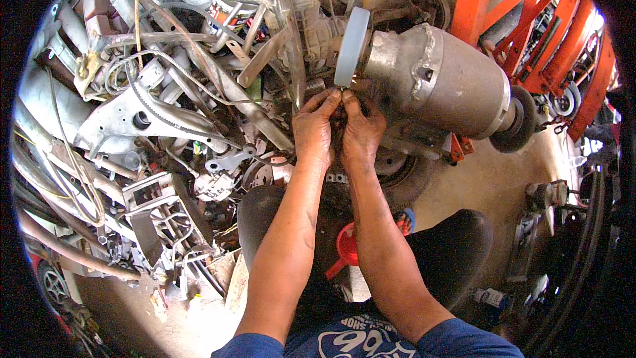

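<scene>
Close together at the lower edge of a pale blue-grey grinding wheel [352,46] are my left hand [314,129] and my right hand [362,131]. Thumbs and fingertips of both are pinched on a small piece that I cannot make out. A tiny bright yellowish spot shows right where the fingertips meet the wheel's lower edge. The wheel sits at the left end of a worn grey bench grinder [447,79]. At the grinder's right end is a second, dark wheel [518,120].
Scrap metal, pipes and cables pile up on the left, with a silver bracket plate [136,116] among them. Orange-red metal frames [523,20] stand at the back right. Beneath my forearms sits a red plastic container [346,244]. A dark tyre [404,182] lies under the grinder.
</scene>
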A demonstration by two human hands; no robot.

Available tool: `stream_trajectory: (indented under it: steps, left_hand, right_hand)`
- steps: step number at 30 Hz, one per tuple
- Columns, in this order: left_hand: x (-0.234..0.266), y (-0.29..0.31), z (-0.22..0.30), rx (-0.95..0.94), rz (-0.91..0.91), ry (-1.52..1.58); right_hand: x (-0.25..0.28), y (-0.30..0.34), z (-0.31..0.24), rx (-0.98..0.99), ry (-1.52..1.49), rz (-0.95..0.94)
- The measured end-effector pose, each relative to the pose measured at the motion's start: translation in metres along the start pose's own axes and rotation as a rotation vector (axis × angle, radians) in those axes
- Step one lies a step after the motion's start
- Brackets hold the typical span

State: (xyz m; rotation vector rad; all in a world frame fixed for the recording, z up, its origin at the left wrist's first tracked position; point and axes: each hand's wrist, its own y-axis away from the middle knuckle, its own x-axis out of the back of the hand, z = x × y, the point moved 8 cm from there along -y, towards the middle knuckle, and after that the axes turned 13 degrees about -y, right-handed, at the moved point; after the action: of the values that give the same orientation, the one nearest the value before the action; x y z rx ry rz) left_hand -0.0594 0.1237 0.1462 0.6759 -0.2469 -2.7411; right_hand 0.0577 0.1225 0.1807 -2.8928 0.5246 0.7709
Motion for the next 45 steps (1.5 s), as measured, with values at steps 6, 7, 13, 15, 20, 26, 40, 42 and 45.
stream_trajectory:
  steps: [6,7,13,15,20,26,40,42,45]
  left_hand:
    - [0.003,0.001,0.004,-0.011,0.042,-0.007]
    - [0.005,0.001,0.003,-0.003,0.049,-0.031]
    - [0.006,0.001,0.005,-0.028,0.054,-0.118]
    - [0.004,0.001,0.006,-0.057,0.051,-0.085]
    - [0.003,0.002,0.004,0.001,0.027,-0.054]
    - [0.000,0.003,0.002,0.031,0.009,-0.038]
    - [0.000,0.002,0.003,-0.017,0.000,-0.007]
    - [0.002,0.000,0.003,-0.028,0.006,-0.027]
    - [0.000,0.003,-0.001,0.011,0.002,-0.058]
  right_hand:
    - [0.001,-0.007,0.015,-0.027,-0.072,-0.035]
    - [0.002,-0.007,0.017,-0.045,-0.064,-0.024]
    - [0.003,-0.003,0.019,-0.064,-0.102,-0.002]
    - [0.003,-0.002,0.016,-0.065,-0.064,-0.015]
    - [0.003,0.001,0.012,-0.056,0.000,0.009]
    - [0.003,0.001,0.011,-0.023,0.011,0.036]
    - [0.000,0.001,0.010,0.001,0.023,0.026]
    - [0.001,-0.001,0.008,0.003,0.059,-0.015]
    - [0.007,-0.001,0.011,-0.035,0.036,-0.035]
